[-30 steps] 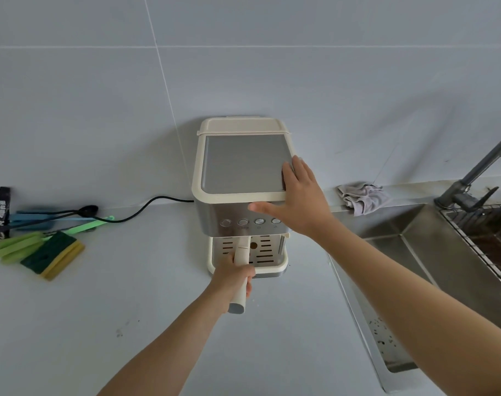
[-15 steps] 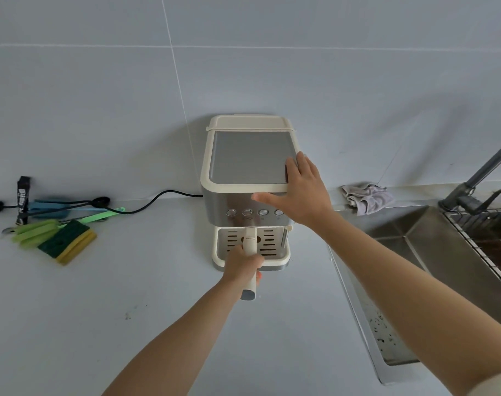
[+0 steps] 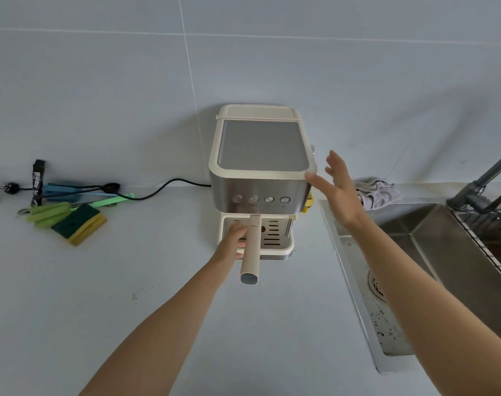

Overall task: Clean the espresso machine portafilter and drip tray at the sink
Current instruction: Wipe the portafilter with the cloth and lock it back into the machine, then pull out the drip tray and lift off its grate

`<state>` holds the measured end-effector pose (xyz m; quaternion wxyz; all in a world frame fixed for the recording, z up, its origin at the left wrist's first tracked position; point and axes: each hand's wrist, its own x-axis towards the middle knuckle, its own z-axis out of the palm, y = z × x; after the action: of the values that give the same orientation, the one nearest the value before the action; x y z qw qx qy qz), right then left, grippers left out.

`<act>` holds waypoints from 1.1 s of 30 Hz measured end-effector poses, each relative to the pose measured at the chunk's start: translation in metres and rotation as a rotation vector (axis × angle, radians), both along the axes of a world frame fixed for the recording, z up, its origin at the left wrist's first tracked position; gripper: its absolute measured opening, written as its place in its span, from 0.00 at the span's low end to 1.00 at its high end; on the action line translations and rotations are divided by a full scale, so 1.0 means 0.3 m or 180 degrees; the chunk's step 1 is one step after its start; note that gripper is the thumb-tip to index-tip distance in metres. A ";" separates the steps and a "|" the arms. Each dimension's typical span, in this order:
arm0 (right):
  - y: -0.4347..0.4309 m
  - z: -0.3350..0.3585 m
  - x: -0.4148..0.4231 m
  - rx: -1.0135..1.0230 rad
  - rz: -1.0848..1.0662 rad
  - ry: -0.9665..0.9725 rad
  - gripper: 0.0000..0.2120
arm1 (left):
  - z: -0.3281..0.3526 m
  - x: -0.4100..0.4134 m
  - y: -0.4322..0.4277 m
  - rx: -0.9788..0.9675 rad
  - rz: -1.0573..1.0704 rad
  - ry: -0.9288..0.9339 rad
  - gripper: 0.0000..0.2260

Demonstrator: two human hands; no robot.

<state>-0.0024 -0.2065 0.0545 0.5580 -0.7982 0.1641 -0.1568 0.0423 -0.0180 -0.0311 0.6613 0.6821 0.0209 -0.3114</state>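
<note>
Green-and-yellow sponge (image 3: 78, 224) on grey counter (image 3: 157, 310), 9 o'clock of cream-and-steel espresso machine (image 3: 262, 167). At its 6 o'clock, left grip (image 3: 234, 240) touches cream portafilter handle (image 3: 250, 247) w/ fingers beneath; can't tell if clenched. Cream slotted drip tray (image 3: 275, 241) sits in machine base. At 3 o'clock, right grip (image 3: 339, 190) released, fingers spread. Steel sink (image 3: 432, 252) further right.

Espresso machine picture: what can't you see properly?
Portafilter: head view, basket hidden under the espresso machine; only its handle shows.
Left hand: fingers partly behind that handle, grip unclear.
Faucet: cut off by the right edge.
Button symbols: too small.
Yellow thing: mostly behind the machine.
</note>
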 end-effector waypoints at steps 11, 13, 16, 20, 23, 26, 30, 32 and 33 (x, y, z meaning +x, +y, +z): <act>-0.080 -0.369 -0.075 -0.0601 0.0479 0.1950 0.48 | -0.180 0.121 0.130 0.1977 -0.0598 -0.0996 0.31; -0.057 -0.400 -0.049 -0.0960 0.0699 0.2130 0.50 | -0.195 0.150 0.130 0.2214 -0.0788 -0.1070 0.38; -0.029 -0.442 -0.004 -0.1281 0.0813 0.2300 0.52 | -0.214 0.186 0.123 0.2378 -0.1005 -0.1103 0.49; -0.007 -0.485 0.056 -0.1622 0.0883 0.2138 0.48 | -0.254 0.230 0.102 0.2561 -0.1257 -0.1413 0.48; 0.005 -0.508 0.099 -0.1717 0.0950 0.2150 0.47 | -0.296 0.251 0.087 0.2692 -0.1431 -0.1459 0.53; 0.002 -0.560 0.128 -0.1709 0.1003 0.2231 0.46 | -0.324 0.260 0.078 0.2630 -0.1333 -0.1557 0.49; 0.010 -0.587 0.130 -0.1587 0.0865 0.2172 0.42 | -0.350 0.262 0.080 0.2549 -0.1166 -0.1611 0.45; 0.009 -0.596 0.129 -0.1474 0.0772 0.2115 0.41 | -0.357 0.259 0.083 0.2504 -0.1140 -0.1621 0.45; 0.008 -0.598 0.129 -0.1420 0.0751 0.2118 0.41 | -0.358 0.258 0.083 0.2496 -0.1140 -0.1612 0.45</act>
<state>0.0363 -0.2040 -0.1250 0.3022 -0.9199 0.2050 0.1430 0.1197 0.0071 -0.1385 0.2755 0.9264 -0.1423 -0.2133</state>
